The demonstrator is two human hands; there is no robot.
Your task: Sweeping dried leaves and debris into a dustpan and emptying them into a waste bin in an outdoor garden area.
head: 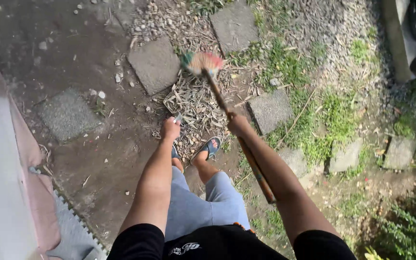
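My right hand point(237, 123) grips the long brown handle of a broom point(220, 98). Its colourful bristle head point(202, 62) rests at the far edge of a pile of dry leaves and twigs point(194, 103). My left hand point(170, 128) is closed around a small pale object, too small to identify, just left of the pile. Below the hands I see my feet in blue sandals point(209, 146) and grey shorts.
Square paving stones point(156, 64) lie scattered across bare dirt and gravel. Grass patches point(333, 115) spread to the right. A pink-edged surface with a grey mat point(73, 231) runs along the left. A concrete post point(395, 38) stands at top right.
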